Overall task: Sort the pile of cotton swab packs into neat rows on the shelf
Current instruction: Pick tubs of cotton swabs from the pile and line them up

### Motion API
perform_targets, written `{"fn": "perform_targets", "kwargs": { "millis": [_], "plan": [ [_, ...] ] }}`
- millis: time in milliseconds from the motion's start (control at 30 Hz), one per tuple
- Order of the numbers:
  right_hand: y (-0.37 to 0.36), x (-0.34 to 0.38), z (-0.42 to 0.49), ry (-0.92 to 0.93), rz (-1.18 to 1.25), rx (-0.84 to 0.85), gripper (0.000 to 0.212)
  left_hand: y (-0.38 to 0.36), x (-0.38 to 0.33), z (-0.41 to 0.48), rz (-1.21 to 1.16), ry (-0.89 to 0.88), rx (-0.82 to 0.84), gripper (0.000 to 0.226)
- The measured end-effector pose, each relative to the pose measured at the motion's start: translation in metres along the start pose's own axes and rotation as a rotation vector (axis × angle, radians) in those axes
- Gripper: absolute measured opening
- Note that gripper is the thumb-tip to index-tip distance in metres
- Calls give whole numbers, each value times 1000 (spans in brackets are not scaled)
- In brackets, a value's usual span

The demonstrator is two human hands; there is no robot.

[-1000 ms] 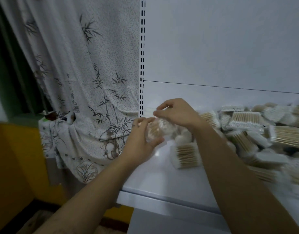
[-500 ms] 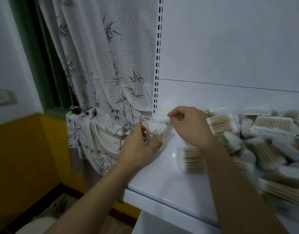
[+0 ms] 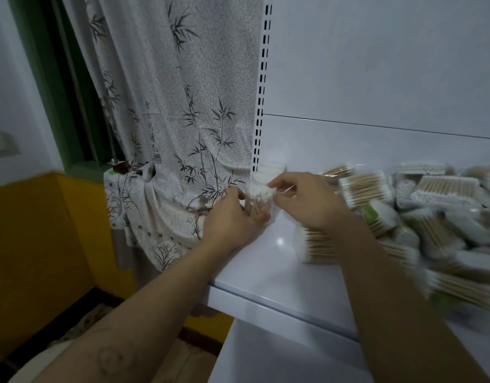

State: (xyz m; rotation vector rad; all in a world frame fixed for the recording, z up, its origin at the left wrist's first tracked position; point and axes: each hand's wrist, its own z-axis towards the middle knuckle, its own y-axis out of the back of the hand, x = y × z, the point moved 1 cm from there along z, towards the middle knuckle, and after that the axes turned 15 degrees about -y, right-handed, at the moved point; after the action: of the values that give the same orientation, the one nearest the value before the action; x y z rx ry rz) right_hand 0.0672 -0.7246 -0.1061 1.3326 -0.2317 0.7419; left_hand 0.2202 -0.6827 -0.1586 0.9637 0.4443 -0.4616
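Observation:
My left hand (image 3: 232,219) grips a round clear pack of cotton swabs (image 3: 259,199) standing upright at the far left of the white shelf (image 3: 268,269). My right hand (image 3: 307,200) pinches a single swab stick at the pack's top edge. Another round pack (image 3: 268,171) stands right behind it against the back panel. One pack lies on its side (image 3: 310,246) under my right wrist. A loose pile of swab packs (image 3: 420,211) covers the shelf's right side.
A slotted white upright (image 3: 261,106) marks the shelf's left end. A bamboo-print curtain (image 3: 166,120) hangs just left of it over a sill. A yellow lower wall (image 3: 39,244) lies beyond. The shelf's front lip (image 3: 279,308) runs diagonally below my arms.
The pack in my left hand went from being held above the shelf to standing at the left corner. My right hand moved to its top and now pinches one stick. My view shifted left.

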Motion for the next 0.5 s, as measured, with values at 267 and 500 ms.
{"fn": "perform_targets", "kwargs": {
  "millis": [267,500],
  "plan": [
    [-12,-2,1,8,-39,-59,26,-7,9,8,-22,14,6,67],
    [-3,1,-2,-5,-53,-81,36,-6,14,4,-193,-37,-150,58]
  ]
}}
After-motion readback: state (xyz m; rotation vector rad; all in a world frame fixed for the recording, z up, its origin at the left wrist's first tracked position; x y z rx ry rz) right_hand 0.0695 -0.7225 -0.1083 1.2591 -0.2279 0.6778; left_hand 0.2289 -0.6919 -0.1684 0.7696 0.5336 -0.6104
